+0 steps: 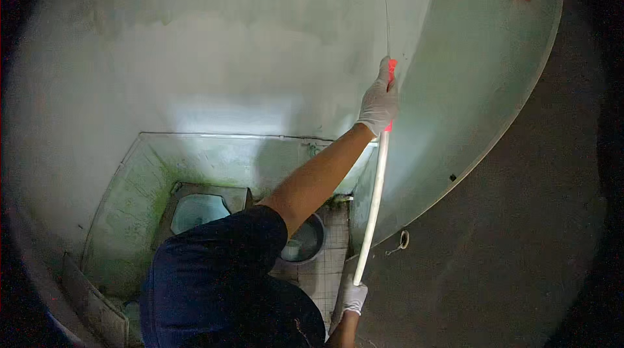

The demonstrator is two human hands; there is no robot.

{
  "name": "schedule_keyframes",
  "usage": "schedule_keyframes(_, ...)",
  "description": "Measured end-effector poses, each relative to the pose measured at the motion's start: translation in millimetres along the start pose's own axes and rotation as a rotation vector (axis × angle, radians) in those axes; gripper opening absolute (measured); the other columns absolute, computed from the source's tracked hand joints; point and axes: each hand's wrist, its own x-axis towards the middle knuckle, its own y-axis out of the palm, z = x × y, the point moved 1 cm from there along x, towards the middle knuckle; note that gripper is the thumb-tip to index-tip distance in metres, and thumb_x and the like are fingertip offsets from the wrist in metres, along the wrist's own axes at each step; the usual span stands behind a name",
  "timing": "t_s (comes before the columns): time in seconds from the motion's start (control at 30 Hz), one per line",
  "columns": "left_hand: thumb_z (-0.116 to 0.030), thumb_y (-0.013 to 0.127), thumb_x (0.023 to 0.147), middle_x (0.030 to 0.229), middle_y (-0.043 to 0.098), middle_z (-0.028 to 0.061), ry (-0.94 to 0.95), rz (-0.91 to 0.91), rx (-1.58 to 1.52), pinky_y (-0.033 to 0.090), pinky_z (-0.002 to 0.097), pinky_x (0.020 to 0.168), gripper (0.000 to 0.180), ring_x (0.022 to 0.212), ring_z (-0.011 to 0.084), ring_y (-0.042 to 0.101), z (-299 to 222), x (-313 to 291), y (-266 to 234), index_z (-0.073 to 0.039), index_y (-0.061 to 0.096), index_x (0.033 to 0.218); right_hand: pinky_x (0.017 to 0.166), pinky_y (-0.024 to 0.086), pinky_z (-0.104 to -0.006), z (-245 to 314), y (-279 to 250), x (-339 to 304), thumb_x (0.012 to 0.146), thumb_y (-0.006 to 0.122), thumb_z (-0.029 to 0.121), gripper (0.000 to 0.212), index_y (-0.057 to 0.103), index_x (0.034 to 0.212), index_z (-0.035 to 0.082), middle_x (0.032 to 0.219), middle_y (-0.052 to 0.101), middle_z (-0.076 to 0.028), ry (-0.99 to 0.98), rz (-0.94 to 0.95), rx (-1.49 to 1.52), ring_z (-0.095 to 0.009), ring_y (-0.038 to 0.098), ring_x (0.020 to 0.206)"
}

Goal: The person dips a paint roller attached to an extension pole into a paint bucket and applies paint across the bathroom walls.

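Note:
A long white pole (pixel 374 205) slants from low centre up to the right, its upper part a pinkish-red section (pixel 392 68). My left hand (pixel 379 104), in a pale glove, is closed round that red section close to the wall. Down at the pole's lower end, my right hand (pixel 353 297), also gloved, is closed on it. A thin dark line (pixel 387 16) climbs the wall from just above my left hand; whether it is a wire or a mark I cannot tell.
Below my left arm is a tiled floor (pixel 335 231) with a round dark bucket (pixel 315 237) and a squat toilet (pixel 198 210) in a stained, low-walled corner. Green-grey wall (pixel 468 88) stands right of the pole. A small ring-shaped object (pixel 405 239) is beside its edge. A board (pixel 97 306) leans lower left.

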Motion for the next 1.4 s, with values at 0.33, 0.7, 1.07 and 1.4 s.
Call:
schedule_keyframes(0.33,-0.018,0.041,0.098,0.074,0.047,0.0039,-0.535,0.096,-0.459,0.047,0.0289,0.042,0.063,0.050,0.0119,0.049,155,-207,21,-0.024,0.006,0.151,0.056,0.046,-0.0448,-187,-32,-62,0.066,0.077,0.039,0.053,0.063,0.074,-0.011,0.066,0.062,-0.027,0.255,-0.069,-0.480,-0.033,0.064,0.061)
schedule_keyframes(0.7,-0.022,0.041,0.098,0.083,0.051,0.0071,-0.206,-0.019,-0.335,0.050,0.0283,0.045,0.063,0.051,0.0126,0.052,16,-84,2,-0.018,0.008,0.151,0.052,0.043,-0.0415,-5,-85,-45,0.082,0.064,0.036,0.047,0.059,0.066,-0.008,0.061,0.061,-0.021,0.192,0.076,-0.352,-0.021,0.061,0.057)
schedule_keyframes(1.07,-0.021,0.041,0.099,0.079,0.050,0.0046,-0.449,-0.019,-0.346,0.051,0.0312,0.046,0.054,0.053,0.0151,0.054,140,-232,23,-0.017,0.019,0.148,0.060,0.050,-0.0426,-170,-94,-93,0.081,0.059,0.039,0.041,0.064,0.084,-0.001,0.075,0.065,-0.020,0.198,0.071,-0.658,-0.037,0.065,0.074)
schedule_keyframes(1.4,-0.023,0.041,0.098,0.076,0.047,0.0028,-0.184,-0.051,-0.381,0.049,0.0288,0.044,0.059,0.051,0.0123,0.051,16,-85,-26,-0.024,0.015,0.151,0.054,0.047,-0.0462,-10,-81,-35,0.080,0.063,0.041,0.047,0.063,0.070,-0.005,0.064,0.061,-0.024,-0.101,0.130,-0.557,-0.039,0.063,0.062)
